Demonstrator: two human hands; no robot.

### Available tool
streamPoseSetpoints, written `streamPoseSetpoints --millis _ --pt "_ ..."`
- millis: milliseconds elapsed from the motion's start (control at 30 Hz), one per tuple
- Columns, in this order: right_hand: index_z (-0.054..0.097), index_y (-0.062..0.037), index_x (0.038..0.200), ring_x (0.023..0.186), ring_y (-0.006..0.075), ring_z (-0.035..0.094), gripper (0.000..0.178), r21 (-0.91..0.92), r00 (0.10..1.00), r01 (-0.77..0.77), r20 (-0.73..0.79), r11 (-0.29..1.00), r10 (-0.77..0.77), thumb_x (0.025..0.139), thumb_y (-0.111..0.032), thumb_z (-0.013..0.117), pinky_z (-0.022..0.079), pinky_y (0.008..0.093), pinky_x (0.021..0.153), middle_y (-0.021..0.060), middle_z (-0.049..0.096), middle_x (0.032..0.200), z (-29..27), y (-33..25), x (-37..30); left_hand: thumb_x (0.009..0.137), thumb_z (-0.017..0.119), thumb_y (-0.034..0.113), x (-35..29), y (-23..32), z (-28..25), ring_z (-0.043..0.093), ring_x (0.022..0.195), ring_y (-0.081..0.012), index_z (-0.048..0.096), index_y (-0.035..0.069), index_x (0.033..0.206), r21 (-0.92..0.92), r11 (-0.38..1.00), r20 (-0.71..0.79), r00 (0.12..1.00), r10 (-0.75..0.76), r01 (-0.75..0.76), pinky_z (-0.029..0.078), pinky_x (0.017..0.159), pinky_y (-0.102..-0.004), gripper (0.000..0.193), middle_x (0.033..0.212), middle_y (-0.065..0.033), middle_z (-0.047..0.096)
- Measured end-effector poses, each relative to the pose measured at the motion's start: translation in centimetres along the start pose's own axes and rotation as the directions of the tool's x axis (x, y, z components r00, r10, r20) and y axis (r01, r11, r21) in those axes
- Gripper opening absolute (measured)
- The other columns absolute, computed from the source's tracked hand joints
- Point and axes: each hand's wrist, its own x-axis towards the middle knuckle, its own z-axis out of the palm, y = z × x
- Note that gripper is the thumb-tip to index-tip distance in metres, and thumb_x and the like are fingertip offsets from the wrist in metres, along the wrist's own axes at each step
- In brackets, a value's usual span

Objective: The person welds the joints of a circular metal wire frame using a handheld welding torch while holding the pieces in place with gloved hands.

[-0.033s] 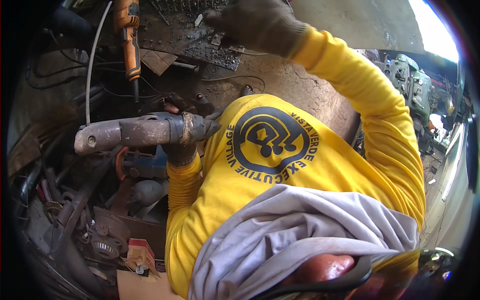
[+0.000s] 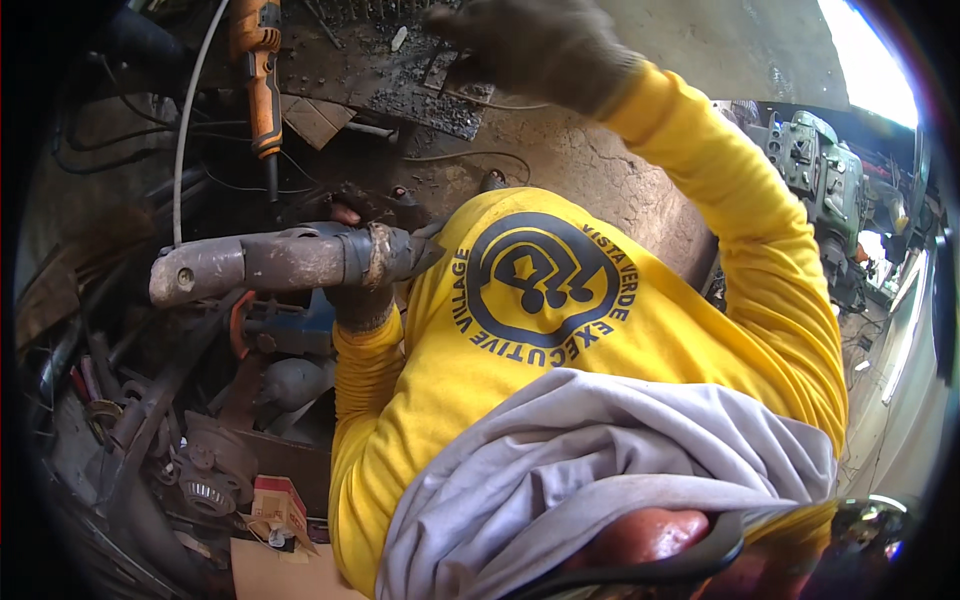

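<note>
My left hand, in a dark glove, is closed round a worn brown cylindrical power tool. Dark tape and a rusty band wrap the tool's front end, which points at my yellow shirt; a grey cable rises by its left end. Most of the fingers are behind the tool, with one tip showing above it. My right hand, gloved too, is over the work surface strewn with dark metal bits. Motion smears its fingers, so whether it holds anything is unclear.
An orange and black power tool hangs over the surface's left side. Metal parts, a round geared piece and a small torn box crowd the lower left. A green machine stands at the right.
My right hand has shifted a little to the right across the work surface. My left hand and its tool have stayed almost where they were.
</note>
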Motion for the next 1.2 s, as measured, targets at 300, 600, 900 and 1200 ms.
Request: streamPoseSetpoints --millis 300,600,900,1200 --pt "0.073 -0.0178 0.117 0.084 0.0300 0.073 0.024 0.372 0.940 -0.086 -0.277 0.924 0.199 0.094 -0.021 0.067 0.059 0.0358 0.072 0.0106 0.075 0.095 1.2 4.6 -10.3 0.099 0.061 0.022 1.7 2.5 1.3 0.062 0.102 -0.0253 0.054 0.003 0.117 0.689 0.518 0.259 0.839 0.478 -0.507 0.049 0.096 -0.0383 0.027 0.107 -0.0127 0.060" --pt "0.074 -0.0234 0.117 0.077 0.0287 0.072 0.025 0.085 0.968 -0.213 -0.119 0.973 0.222 0.096 -0.024 0.061 0.058 0.0378 0.065 0.0096 0.074 0.092 -2.2 1.3 -9.1 0.096 0.061 0.015 0.9 0.1 2.1 0.065 0.102 -0.0342 0.063 0.000 0.116 0.827 -0.062 0.540 0.758 0.366 -0.559 0.053 0.090 -0.0480 0.025 0.104 -0.0150 0.064" --pt "0.074 -0.0260 0.114 0.072 0.0290 0.070 0.023 0.135 0.957 -0.194 -0.192 0.972 0.218 0.092 -0.027 0.065 0.057 0.0389 0.062 0.0085 0.073 0.085 0.4 1.6 -8.6 0.094 0.065 0.013 0.1 -1.0 3.4 0.066 0.101 -0.0338 0.062 0.001 0.119 0.590 0.760 0.175 0.962 0.209 -0.273 0.054 0.089 -0.0479 0.028 0.106 -0.0139 0.064" --pt "0.074 -0.0270 0.115 0.069 0.0283 0.070 0.025 0.222 0.946 -0.176 -0.232 0.959 0.228 0.091 -0.029 0.067 0.058 0.0381 0.061 0.0079 0.073 0.082 1.5 2.1 -8.8 0.102 0.056 0.028 4.5 2.2 5.5 0.057 0.123 -0.0274 0.049 -0.004 0.135 -0.438 0.778 0.544 0.822 -0.169 0.450 0.046 0.106 -0.0440 0.047 0.135 -0.0185 0.055"
